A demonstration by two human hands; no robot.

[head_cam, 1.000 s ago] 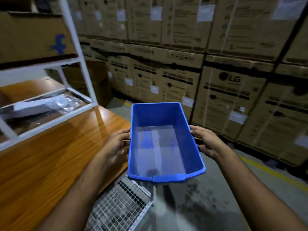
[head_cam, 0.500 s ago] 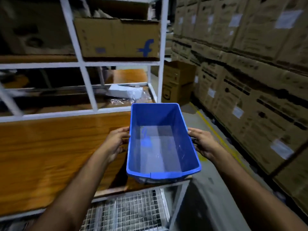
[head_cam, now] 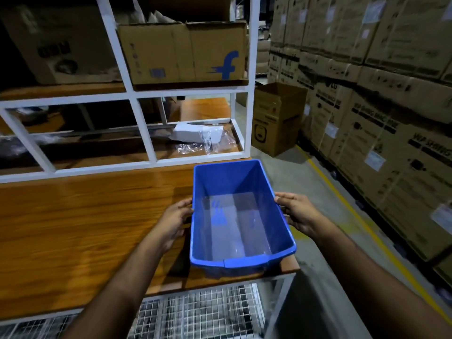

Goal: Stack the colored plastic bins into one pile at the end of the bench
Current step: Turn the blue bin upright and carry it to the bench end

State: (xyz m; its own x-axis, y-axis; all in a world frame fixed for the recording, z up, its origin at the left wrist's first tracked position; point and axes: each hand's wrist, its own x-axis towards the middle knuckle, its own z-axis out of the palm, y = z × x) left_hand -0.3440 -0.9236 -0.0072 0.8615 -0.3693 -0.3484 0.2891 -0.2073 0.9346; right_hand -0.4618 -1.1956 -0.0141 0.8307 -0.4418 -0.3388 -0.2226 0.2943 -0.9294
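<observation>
Blue rectangular plastic bin (head_cam: pixel 241 216) sits over the wooden bench (head_cam: pixel 73 228) end, our left hand (head_cam: pixel 175 220) and right hand (head_cam: pixel 297 214) gripping its long sides. It overhangs the corner a bit, so letting go carelessly could tip it floorward.

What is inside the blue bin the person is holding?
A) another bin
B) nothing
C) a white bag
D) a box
B: the blue bin shows only its bare floor, while the left hand and right hand hold its two long sides over the end of the bench.
</observation>
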